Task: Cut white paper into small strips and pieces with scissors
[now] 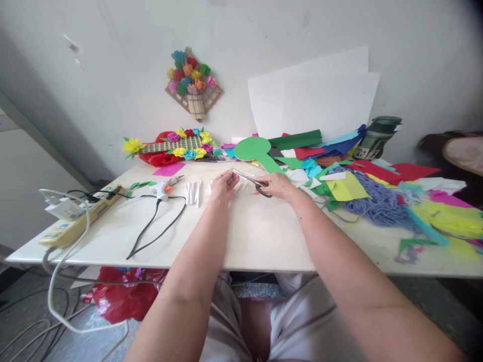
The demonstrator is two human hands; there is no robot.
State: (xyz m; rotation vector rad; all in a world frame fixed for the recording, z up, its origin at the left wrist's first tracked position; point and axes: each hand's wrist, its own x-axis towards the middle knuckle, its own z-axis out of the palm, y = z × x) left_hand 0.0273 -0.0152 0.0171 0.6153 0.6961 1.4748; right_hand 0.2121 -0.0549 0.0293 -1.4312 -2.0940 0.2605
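Note:
My right hand [278,186] is closed around the black handles of a pair of scissors [246,176]. The metal blades point left, with their tips right at the fingers of my left hand [225,185]. Those left fingers are pinched together; whatever is between them is too small to make out. Short white rolled sticks [193,194] lie side by side on the table, just left of my left hand. More white pieces show, partly hidden and blurred, between my two hands.
A glue gun [163,188] with a black cord and a power strip [81,221] are on the left. Coloured paper [349,187], blue-grey yarn [377,203] and a dark green bottle [378,137] crowd the right. A green paper disc [252,149] and a flower-decorated craft [173,146] sit at the back.

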